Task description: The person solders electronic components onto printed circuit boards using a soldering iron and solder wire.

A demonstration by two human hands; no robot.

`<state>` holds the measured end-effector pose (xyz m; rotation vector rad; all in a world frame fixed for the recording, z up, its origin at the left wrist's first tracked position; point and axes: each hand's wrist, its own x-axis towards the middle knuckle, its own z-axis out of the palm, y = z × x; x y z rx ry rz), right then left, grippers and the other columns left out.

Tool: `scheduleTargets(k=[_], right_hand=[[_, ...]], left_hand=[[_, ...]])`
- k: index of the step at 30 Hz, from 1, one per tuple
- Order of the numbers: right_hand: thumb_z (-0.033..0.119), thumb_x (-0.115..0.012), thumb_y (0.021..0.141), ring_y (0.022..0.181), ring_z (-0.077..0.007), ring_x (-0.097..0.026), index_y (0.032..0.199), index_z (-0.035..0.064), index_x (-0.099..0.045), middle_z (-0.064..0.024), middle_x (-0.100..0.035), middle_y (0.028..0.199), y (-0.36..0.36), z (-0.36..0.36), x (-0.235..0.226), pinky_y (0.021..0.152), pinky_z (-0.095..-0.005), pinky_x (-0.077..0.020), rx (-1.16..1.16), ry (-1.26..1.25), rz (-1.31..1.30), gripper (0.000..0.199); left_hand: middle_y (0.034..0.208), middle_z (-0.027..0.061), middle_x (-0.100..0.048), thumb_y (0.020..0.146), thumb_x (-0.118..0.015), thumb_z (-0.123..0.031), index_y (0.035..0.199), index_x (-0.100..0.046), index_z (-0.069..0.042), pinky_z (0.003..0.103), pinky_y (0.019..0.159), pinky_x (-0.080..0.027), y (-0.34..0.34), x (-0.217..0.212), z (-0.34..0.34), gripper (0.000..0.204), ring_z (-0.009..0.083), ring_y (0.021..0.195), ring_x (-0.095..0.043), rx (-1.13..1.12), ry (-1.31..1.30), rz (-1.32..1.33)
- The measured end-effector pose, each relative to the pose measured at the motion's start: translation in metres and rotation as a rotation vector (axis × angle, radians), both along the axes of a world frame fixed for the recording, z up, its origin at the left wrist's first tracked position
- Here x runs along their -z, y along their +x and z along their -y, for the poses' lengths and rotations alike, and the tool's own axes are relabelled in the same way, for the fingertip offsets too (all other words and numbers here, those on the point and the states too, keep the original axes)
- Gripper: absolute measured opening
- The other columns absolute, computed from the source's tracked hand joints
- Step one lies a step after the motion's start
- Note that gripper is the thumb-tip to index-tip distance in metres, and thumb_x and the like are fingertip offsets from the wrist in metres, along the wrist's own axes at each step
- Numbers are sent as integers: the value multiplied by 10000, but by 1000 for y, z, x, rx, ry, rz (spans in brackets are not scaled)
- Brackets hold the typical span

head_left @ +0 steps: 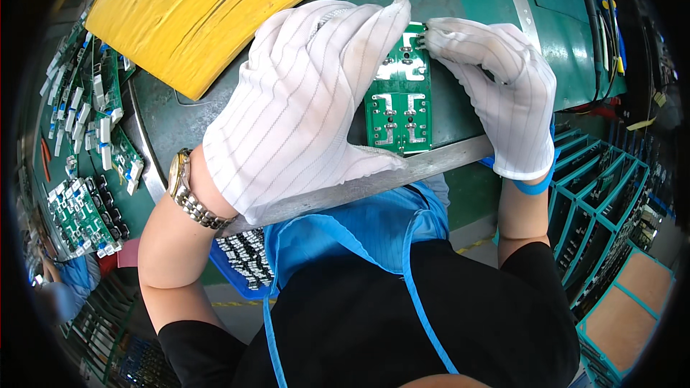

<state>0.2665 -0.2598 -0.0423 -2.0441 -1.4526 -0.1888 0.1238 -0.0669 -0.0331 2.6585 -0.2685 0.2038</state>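
Note:
A green printed circuit board [399,104] with silvery pads lies on the green work table, close to its metal front edge. My left hand [309,93], in a white striped glove, spans the board's left side. Its thumb rests by the near end and its fingers reach the far end, gripping the board between them. At the board's far right edge, my right hand [496,72], also gloved, has its fingertips pinched together. Small dark prongs show at those fingertips, but the piece they belong to is mostly hidden.
A worn yellow slab [194,14] covers the table's far left. Populated circuit boards [83,215] are heaped at left. A blue bin [244,262] of small parts sits below the table edge. Teal racks [596,187] stand at right, and cables [593,36] hang far right. Another person [68,291] is at far left.

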Motion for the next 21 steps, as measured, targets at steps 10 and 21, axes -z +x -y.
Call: scheduleTargets(k=[10,21], right_hand=[[41,-672,754,866,-239,-637,1035,125,-673,-24,-697,1006,9,4,-2,775,-328,-490,-63,-74,278,293],[176,-686,861,802,-293,-643,1087,87,-652,-109,-675,954,19,24,-17,718,-384,-516,257,37,-87,245]], left_hand=[[1357,167,-495,575,-853,-493,1466,-340,-28,463,1065,-349,5,1,-1,1128,364,1225,-484,17,-42,53],[1185,198,-614,840,-705,-291,1381,-439,-13,424,969,-442,30,-23,9,664,351,1130,-563,-140,-13,148]])
